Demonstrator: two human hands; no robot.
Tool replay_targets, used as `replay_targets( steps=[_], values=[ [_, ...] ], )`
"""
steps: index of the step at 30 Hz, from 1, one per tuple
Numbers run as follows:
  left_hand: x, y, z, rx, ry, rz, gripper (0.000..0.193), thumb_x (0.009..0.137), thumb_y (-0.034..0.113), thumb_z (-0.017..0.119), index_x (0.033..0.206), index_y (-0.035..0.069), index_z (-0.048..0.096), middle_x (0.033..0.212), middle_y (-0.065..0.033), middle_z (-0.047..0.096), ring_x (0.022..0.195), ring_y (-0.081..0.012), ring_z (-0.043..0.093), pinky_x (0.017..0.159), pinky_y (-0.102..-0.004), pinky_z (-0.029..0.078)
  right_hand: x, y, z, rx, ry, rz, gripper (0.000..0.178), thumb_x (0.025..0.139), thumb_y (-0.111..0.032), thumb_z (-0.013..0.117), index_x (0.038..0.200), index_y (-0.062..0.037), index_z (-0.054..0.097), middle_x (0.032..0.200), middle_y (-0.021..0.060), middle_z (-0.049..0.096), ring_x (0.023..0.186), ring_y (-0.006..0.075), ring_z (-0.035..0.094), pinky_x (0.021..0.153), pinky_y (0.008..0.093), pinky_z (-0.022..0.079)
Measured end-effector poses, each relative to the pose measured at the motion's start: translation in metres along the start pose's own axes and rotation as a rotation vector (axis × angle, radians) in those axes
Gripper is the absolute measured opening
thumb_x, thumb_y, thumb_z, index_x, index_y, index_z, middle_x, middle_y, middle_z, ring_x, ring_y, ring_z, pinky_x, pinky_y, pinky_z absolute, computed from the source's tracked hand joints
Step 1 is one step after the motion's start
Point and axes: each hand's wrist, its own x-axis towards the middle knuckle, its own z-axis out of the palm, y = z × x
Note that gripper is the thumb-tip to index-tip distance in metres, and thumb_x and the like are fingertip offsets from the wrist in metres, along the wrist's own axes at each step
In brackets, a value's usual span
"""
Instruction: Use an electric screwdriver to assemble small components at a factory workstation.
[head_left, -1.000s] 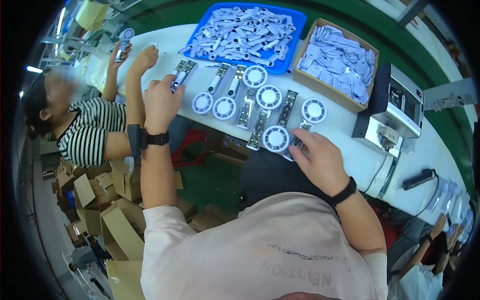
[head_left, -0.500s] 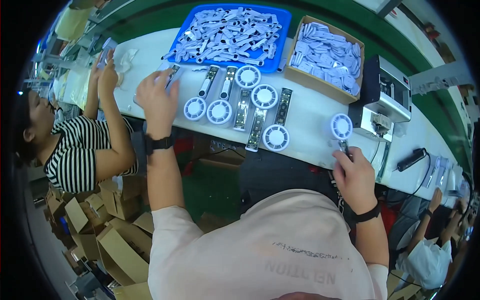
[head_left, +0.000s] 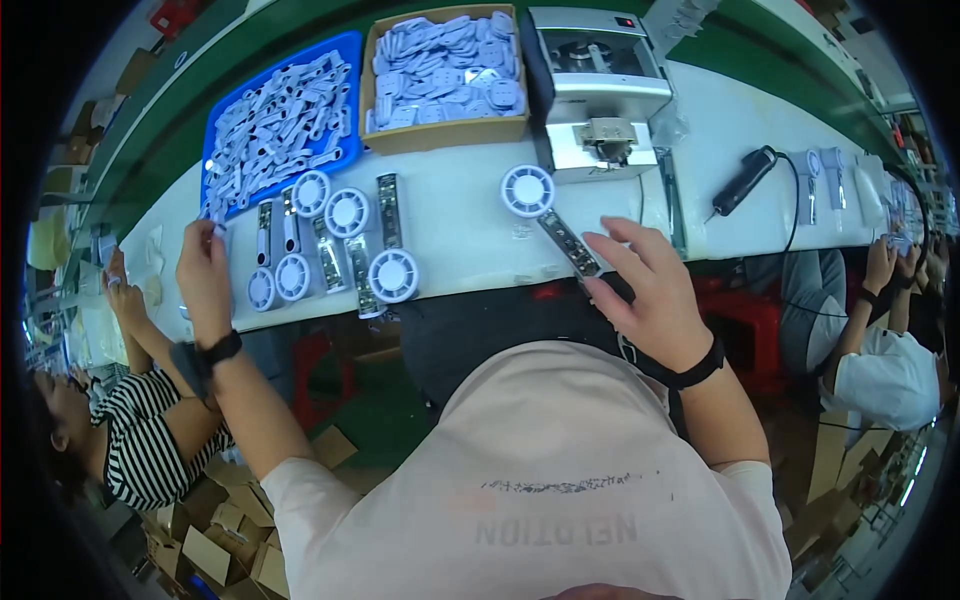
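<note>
My right hand (head_left: 655,300) is open, fingers spread, beside the handle end of a small fan (head_left: 527,191). That fan has a round white grille head and a bare circuit board in its handle, and lies tilted on the table. At the near left corner of the blue tray (head_left: 357,100), my left hand (head_left: 205,275) has its fingers pinched together by a white plastic piece (head_left: 217,212); what they grip is too small to make out. Between my hands several more fan units (head_left: 394,276) lie in a group, some with exposed green boards (head_left: 389,211).
White handle parts (head_left: 275,130) fill the tray. A cardboard box (head_left: 445,135) holds flat white pieces. Right of it stands a silver and black machine (head_left: 600,90). A black corded tool (head_left: 743,183) lies farther right. Co-workers sit at both sides, one in a striped shirt (head_left: 150,440).
The view has turned right, so the table's things appear farther left. My right hand has let go of the fan, which now lies on the table. My left fingers have closed near the tray corner.
</note>
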Motion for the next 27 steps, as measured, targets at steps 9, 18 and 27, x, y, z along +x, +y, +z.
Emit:
replay_targets(
  steps=[9,18,27],
  values=[
    [-0.027,0.12,-0.004,-0.262,0.066,0.15,0.017,0.09,0.001,0.072,0.107,0.002,0.072,0.091,-0.0136,0.074,0.08,-0.0227,0.073,0.076,-0.0331,0.057,0.031,-0.017,0.034,0.406,-0.015,-0.129,0.046,0.082,-0.003,0.08,0.127,-0.0033,0.069,0.124,0.0158,0.068,0.103,0.0335,0.069,0.082,0.0382,0.058],
    [-0.106,0.276,0.007,-1.435,-0.658,0.136,0.036,0.075,0.001,0.082,0.109,0.004,0.073,0.102,-0.0108,0.074,0.092,-0.0317,0.072,0.083,-0.038,0.058,0.023,-0.014,0.024,0.63,0.124,-0.264,0.04,0.085,-0.003,0.079,0.124,-0.0012,0.07,0.112,0.0167,0.071,0.094,0.0327,0.071,0.071,0.0369,0.057],
    [-0.035,0.316,0.046,-0.316,-0.364,0.878,0.04,0.076,0.009,0.084,0.114,0.013,0.072,0.125,-0.0115,0.063,0.112,-0.033,0.062,0.092,-0.0447,0.053,-0.018,0.04,-0.013,0.453,-0.085,0.39,0.034,0.087,-0.008,0.081,0.119,-0.0019,0.072,0.097,0.0139,0.069,0.078,0.029,0.067,0.068,0.0355,0.053]
  ],
)
